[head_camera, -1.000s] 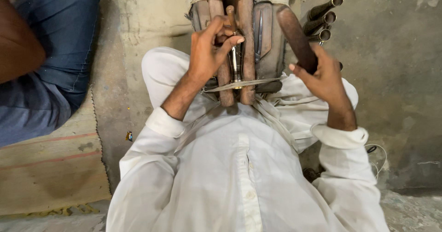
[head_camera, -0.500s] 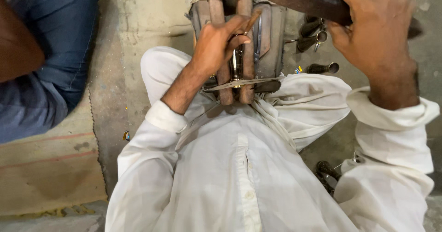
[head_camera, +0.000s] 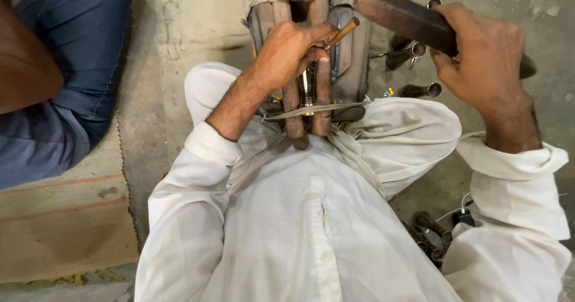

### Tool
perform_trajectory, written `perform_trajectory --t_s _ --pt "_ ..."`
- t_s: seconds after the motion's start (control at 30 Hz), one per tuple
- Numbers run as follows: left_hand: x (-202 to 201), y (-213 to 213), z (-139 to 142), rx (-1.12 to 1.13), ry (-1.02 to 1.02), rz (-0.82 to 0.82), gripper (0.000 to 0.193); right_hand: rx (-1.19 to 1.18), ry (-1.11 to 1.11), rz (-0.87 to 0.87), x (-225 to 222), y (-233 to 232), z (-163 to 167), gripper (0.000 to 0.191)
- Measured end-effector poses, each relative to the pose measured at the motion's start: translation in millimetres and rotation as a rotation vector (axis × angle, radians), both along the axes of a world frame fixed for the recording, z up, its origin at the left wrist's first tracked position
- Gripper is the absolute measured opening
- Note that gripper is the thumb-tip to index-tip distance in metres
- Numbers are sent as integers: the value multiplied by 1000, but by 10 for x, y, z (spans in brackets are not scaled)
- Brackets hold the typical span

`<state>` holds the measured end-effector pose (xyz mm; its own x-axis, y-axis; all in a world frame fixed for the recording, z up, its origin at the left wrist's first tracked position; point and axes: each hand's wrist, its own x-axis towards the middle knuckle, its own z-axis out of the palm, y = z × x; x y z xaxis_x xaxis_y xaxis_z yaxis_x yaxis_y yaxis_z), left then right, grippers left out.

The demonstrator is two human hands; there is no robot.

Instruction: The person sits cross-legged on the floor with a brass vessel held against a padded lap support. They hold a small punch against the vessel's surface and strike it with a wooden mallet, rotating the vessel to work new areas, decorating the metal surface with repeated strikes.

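The small metal piece [head_camera: 306,86] stands upright between two wooden bars [head_camera: 321,92] of a clamp held between the person's legs, at the top middle of the view. A thin band [head_camera: 311,109] crosses the two bars just under the piece. The left hand [head_camera: 287,53] is closed around one thin chisel with a wooden handle [head_camera: 341,33]; the handle points up and to the right, and the hand rests against the bars, above the piece. The right hand [head_camera: 488,56] is closed around one dark wooden mallet [head_camera: 407,19], which is raised to the right of the clamp, apart from the chisel handle, with free space between them.

On the concrete floor [head_camera: 179,32] to the right of the clamp lie about three dark tube-shaped tools [head_camera: 419,90], partly hidden behind the mallet. Near the bottom right, beside the white sleeve, lie at least two more [head_camera: 432,223] of the same kind; the exact number cannot be told. On the left edge, another person in blue trousers [head_camera: 72,50] sits close, and one woven mat [head_camera: 60,218] lies under them. The white shirt [head_camera: 299,218] fills the lower middle of the view.
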<state>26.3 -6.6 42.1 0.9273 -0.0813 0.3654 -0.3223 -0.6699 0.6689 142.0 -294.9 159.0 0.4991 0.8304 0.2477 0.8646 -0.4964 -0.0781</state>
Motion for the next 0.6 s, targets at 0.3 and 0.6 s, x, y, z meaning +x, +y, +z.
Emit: perform_trajectory --t_s 0.3,0.6 --pt "39 -16 -35 12 11 7 42 85 217 -188 -54 -11 -61 37" --pt "-63 12 -78 -74 -28 14 40 -10 62 -52 -32 -33 -170 42"
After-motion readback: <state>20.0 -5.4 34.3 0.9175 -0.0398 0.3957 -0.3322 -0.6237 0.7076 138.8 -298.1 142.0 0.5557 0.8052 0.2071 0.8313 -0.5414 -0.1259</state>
